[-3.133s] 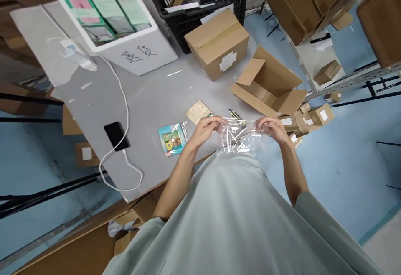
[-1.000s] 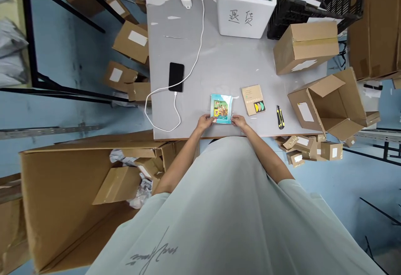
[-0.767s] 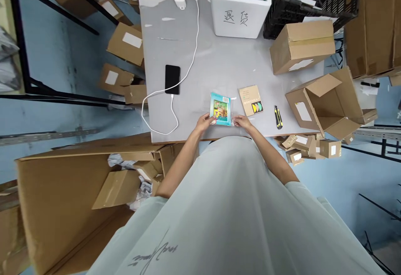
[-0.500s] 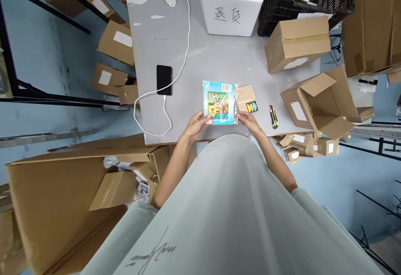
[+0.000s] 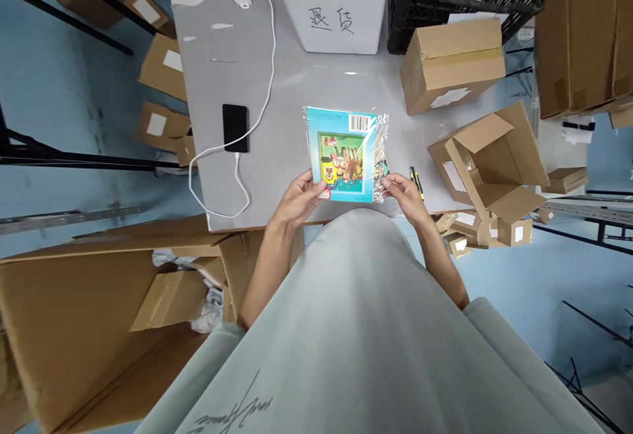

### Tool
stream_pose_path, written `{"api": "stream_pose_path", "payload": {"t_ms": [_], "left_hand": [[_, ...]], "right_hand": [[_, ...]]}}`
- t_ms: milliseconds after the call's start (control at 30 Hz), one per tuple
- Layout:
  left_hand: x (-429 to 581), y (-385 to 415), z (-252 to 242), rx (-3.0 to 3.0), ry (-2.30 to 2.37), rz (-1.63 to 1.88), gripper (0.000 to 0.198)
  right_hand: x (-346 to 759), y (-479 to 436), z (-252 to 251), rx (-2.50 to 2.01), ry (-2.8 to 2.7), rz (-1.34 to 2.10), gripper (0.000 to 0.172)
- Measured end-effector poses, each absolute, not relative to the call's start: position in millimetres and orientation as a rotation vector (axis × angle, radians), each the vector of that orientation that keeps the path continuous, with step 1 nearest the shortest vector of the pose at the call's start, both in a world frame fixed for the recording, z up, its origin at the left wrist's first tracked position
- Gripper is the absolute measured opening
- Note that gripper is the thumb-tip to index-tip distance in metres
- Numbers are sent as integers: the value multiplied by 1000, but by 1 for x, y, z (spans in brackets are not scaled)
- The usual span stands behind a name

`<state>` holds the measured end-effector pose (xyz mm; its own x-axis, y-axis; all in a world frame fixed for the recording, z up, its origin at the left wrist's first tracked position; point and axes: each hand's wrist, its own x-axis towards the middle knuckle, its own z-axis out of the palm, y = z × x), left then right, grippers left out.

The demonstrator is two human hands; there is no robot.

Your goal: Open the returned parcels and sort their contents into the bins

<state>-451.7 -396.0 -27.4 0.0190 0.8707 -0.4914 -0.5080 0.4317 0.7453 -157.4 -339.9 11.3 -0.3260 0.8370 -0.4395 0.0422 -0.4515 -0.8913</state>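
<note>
A blue picture packet (image 5: 343, 157) in a clear plastic sleeve is held up over the front of the grey table. My left hand (image 5: 299, 200) pinches its lower left corner. With thumb and fingers, my right hand (image 5: 403, 193) grips the loose plastic at the lower right. The packet hides most of a small brown card, of which a dark and green edge shows beside the sleeve. A yellow and black cutter (image 5: 416, 182) lies just beyond my right hand.
On the grey table (image 5: 198, 84) lie a black phone (image 5: 236, 127) and a white cable (image 5: 271, 71). Behind stand a white bin (image 5: 331, 22) and a black crate (image 5: 400, 15). Cardboard boxes (image 5: 465, 68) are at the right; a large open carton (image 5: 89, 328) is at the lower left.
The packet has come up closer to the camera and looks larger, now covering most of the brown card. Both hands still hold it. The view has shifted, so the table's things sit further left.
</note>
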Motion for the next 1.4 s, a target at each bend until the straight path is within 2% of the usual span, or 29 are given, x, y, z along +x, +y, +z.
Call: {"api": "stream_pose_path", "payload": {"t_ms": [333, 467, 733, 900, 1200, 1400], "left_hand": [[-431, -386, -15, 457, 1106, 1087, 68], [-429, -384, -9, 483, 1109, 1070, 65], [-425, -380, 4, 553, 1109, 1016, 69], [-416, -380, 14, 638, 1113, 942, 63], [-428, -388, 25, 658, 1151, 1016, 57], [-436, -394, 24, 585, 1165, 1121, 60]], "right_hand": [[-129, -333, 22, -1311, -1256, 1802, 58], [-124, -332, 21, -1304, -1275, 1796, 60], [-113, -330, 28, -1249, -1346, 1793, 53], [-134, -330, 27, -1190, -1184, 1771, 69], [-149, -328, 30, -1321, -1105, 1634, 75], [-140, -333, 38, -1394, -1131, 1614, 75]]}}
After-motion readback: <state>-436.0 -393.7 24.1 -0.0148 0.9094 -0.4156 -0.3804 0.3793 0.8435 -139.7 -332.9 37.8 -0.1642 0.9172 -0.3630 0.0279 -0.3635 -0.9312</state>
